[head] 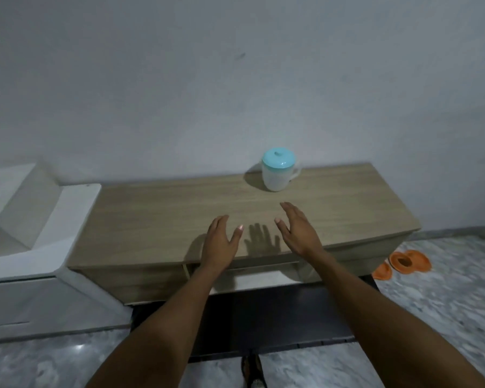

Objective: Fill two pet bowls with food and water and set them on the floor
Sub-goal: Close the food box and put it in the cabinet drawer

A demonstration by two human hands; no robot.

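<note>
Both hands empty, fingers spread: left hand, right hand over desk. Take lidded cup w/ handle, keep upright.

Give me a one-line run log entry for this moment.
left hand: open, empty | right hand: open, empty | lidded cup: on wooden cabinet, untouched | orange bowls: on floor

I am in a home: a low light-wood cabinet against a plain white wall, grey marbled floor tiles, a white plastic lidded mug.
</note>
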